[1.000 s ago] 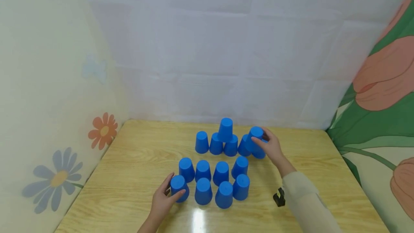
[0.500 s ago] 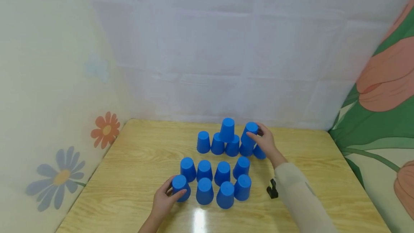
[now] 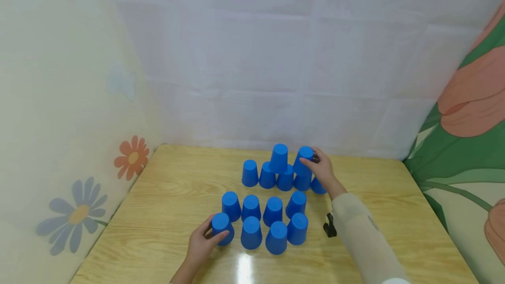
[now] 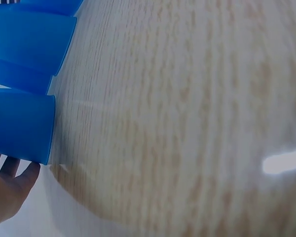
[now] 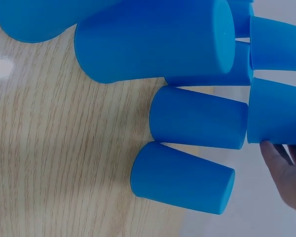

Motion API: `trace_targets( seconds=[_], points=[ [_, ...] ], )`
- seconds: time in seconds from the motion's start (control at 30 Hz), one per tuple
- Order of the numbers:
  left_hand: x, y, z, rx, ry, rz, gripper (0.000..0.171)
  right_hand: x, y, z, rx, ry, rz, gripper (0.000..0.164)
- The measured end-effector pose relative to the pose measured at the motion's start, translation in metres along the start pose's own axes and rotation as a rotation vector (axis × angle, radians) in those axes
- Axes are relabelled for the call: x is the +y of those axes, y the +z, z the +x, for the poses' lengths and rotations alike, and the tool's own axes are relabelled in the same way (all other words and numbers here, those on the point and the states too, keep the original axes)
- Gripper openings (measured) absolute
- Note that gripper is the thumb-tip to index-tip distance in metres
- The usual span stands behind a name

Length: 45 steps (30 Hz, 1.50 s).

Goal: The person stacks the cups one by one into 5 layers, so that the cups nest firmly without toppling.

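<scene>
Upside-down blue plastic cups stand on the wooden table. My right hand (image 3: 321, 169) grips a blue cup (image 3: 303, 160) by its sides, thumb toward me. In the right wrist view this cup (image 5: 276, 111) sits at the top end of a back-row cup (image 5: 200, 118), the second from the right; I cannot tell whether its weight rests there. Left of it, another upper cup (image 3: 279, 158) bridges two back-row cups. My left hand (image 3: 201, 241) holds the front-left cup (image 3: 222, 229) on the table between thumb and fingers; the left wrist view shows that cup (image 4: 20, 126) too.
Two nearer rows of cups, including a front cup (image 3: 251, 232) and one behind it (image 3: 273, 211), stand between my arms. A small black object (image 3: 329, 225) lies beside my right sleeve. A white sheet (image 3: 236, 78) hangs behind the table (image 3: 185, 174).
My right hand has shifted left and slightly up with its cup, from over the right end of the back row. My left hand keeps its hold; the head view has turned slightly.
</scene>
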State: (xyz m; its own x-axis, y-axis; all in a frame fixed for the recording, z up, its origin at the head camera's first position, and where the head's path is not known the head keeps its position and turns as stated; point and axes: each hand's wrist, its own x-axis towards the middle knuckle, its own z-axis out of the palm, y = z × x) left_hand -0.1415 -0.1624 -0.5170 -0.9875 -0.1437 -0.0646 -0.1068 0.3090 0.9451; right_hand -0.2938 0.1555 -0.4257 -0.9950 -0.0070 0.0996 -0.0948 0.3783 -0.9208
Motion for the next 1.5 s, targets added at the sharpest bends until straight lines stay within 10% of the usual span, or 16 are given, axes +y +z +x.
trace_targets(
  seconds=[0.93,1.5],
  points=[
    [0.002,0.001,0.0,-0.001,-0.007,0.003,0.063,-0.002,0.007,0.01,-0.048,0.105,-0.003,0.059],
    [0.002,0.0,-0.001,-0.003,-0.043,-0.003,0.064,-0.007,-0.003,0.001,-0.04,0.031,-0.007,0.062]
  ],
)
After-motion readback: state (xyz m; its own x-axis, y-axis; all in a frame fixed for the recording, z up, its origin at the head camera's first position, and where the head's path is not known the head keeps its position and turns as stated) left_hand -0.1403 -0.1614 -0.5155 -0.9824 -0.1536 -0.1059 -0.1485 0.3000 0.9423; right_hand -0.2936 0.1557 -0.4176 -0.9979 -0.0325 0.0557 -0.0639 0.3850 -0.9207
